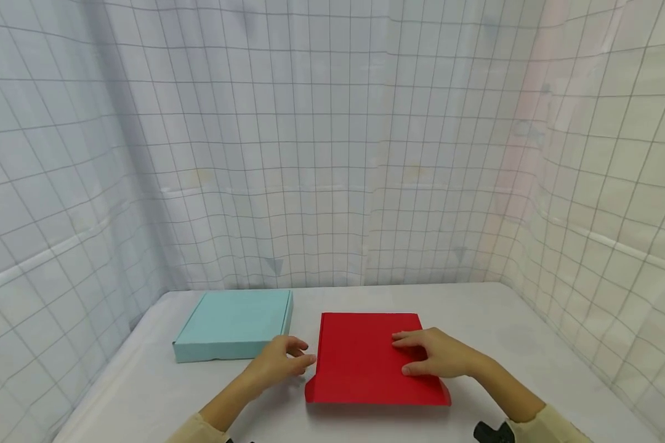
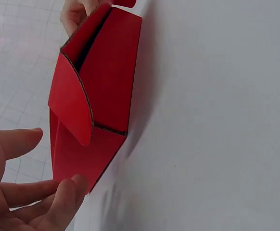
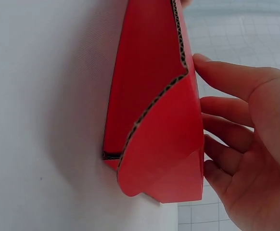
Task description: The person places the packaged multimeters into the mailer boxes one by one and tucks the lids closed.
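A red cardboard mailer box (image 1: 360, 357) lies on the white table, its lid lowered. The lid's front flap stands out from the front wall, and its rounded side ears (image 2: 72, 103) show at the corners, with a dark gap behind the flap. My right hand (image 1: 440, 352) rests on the right part of the lid with fingers spread; in the right wrist view its fingertips (image 3: 210, 108) meet the lid. My left hand (image 1: 279, 363) is at the box's left side, fingers loosely bent and thumb apart; whether its fingertips touch the wall I cannot tell.
A closed light-blue cardboard box (image 1: 238, 320) lies at the back left, just behind my left hand. White cloth covers the table (image 1: 476, 307). Grid-patterned white curtains (image 1: 332, 154) hang behind and on both sides.
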### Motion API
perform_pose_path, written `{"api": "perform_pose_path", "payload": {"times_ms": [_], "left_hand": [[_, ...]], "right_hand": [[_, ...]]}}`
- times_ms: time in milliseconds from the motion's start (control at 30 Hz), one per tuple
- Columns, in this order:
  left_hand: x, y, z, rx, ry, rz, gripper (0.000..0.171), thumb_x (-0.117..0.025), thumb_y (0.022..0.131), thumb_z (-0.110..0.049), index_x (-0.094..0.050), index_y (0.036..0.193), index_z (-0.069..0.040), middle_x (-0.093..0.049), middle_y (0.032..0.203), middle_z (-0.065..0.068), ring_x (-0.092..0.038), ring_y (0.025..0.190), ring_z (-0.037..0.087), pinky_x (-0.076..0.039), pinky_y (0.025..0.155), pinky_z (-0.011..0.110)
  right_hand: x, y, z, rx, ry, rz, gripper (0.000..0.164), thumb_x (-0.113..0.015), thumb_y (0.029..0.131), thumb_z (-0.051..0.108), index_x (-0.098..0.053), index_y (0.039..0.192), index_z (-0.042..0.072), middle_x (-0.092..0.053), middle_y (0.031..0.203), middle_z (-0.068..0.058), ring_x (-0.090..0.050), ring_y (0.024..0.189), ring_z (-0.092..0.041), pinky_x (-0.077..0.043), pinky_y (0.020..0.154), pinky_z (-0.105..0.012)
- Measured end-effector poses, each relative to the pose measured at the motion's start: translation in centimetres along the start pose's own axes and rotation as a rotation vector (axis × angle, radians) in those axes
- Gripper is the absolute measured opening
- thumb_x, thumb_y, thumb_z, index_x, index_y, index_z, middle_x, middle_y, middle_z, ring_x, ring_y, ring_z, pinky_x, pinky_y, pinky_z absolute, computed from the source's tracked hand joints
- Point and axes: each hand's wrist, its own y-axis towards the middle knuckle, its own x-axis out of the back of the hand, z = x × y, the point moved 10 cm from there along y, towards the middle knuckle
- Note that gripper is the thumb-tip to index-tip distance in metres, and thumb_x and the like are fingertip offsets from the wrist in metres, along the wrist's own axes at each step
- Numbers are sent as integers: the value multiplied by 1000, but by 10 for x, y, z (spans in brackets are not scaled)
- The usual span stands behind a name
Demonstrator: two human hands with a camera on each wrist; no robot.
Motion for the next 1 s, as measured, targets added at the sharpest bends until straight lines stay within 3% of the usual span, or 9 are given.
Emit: {"api": "perform_pose_path", "payload": {"times_ms": [133, 300, 467, 633, 700, 1000], "left_hand": [[5, -14, 3, 59, 65, -24, 44, -81, 91, -37, -71, 110, 2, -69, 92, 4, -70, 77, 19, -58, 76, 39], [-5, -28, 0, 85, 88, 18, 41, -81, 89, -37, -74, 106, 0, -70, 87, 1, -66, 79, 18, -55, 74, 39], [-14, -33, -6, 93, 61, 15, 41, -85, 86, -31, -73, 105, 3, -70, 86, 2, -66, 78, 18, -56, 75, 40], [-17, -34, 2, 174, 30, 5, 41, -85, 86, -30, -71, 106, 3, -66, 89, 4, -62, 84, 20, -56, 75, 40], [-19, -34, 6, 201, -14, 15, 43, -84, 87, -29, -69, 109, 4, -66, 92, 6, -62, 87, 21, -57, 77, 40], [-38, -33, 10, 172, -350, 147, 44, -75, 95, -14, -59, 120, 20, -72, 104, 11, -72, 93, 23, -59, 89, 40]], "right_hand": [[0, 0, -1, -12, 15, -7, 57, -74, 96, 42, -64, 142, 9, -54, 152, -3, -46, 142, -30, -45, 109, -51], [-1, 0, -4, -25, 27, -23, 58, -75, 95, 42, -65, 142, 10, -54, 152, -2, -45, 143, -29, -45, 109, -50], [-1, 0, -5, -30, 24, -34, 59, -76, 94, 43, -65, 141, 10, -55, 151, -2, -46, 142, -28, -45, 109, -50], [1, 0, 0, -20, -30, -48, 59, -77, 93, 45, -67, 138, 8, -62, 143, -2, -52, 137, -27, -47, 107, -48], [2, 0, 1, -16, -44, -52, 59, -78, 93, 44, -68, 138, 7, -65, 139, -2, -54, 136, -26, -48, 106, -47], [1, 1, 0, -33, -30, -42, 59, -78, 93, 42, -67, 138, 7, -65, 139, -1, -53, 137, -26, -47, 107, -48]]}}
